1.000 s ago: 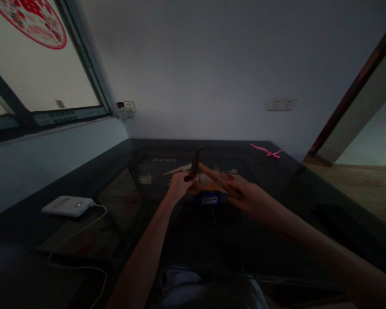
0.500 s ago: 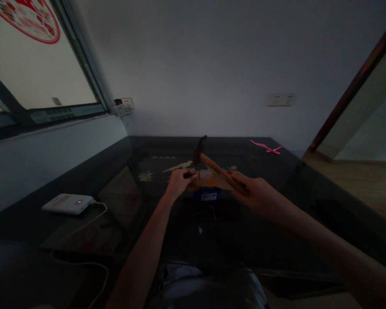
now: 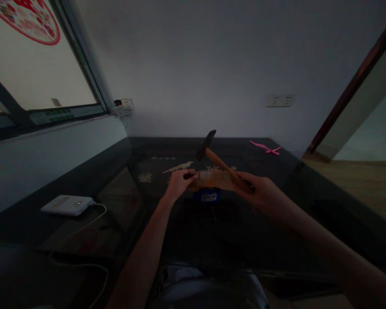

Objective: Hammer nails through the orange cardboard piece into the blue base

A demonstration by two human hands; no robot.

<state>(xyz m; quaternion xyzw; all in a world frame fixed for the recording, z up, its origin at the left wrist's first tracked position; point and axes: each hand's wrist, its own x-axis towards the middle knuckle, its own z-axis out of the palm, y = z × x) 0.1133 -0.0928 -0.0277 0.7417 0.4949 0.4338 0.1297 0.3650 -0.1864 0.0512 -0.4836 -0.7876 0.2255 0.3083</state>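
My right hand (image 3: 255, 191) is wrapped round the wooden handle of a hammer (image 3: 223, 166). The hammer's dark head is raised above a speckled, wood-coloured board (image 3: 217, 178), apart from it. My left hand (image 3: 179, 183) is closed at the board's left end, thumb and finger pinched together there. Close to those fingertips a thin dark upright mark shows on the board, too small to name. Under the board sits a blue container (image 3: 209, 196) with a white label; the board hides its top.
The dark, glossy table (image 3: 186, 240) bears bird and flower decoration. A white power bank (image 3: 67, 205) with a white cable lies at the left, a pink ribbon (image 3: 266, 148) at the back right. Behind stands a wall with sockets (image 3: 280, 101); a window is at the left.
The hammer's head has risen and shifted slightly right, its angle tipped, as my right hand turned a little. My left hand, the board and the blue container have stayed in place.
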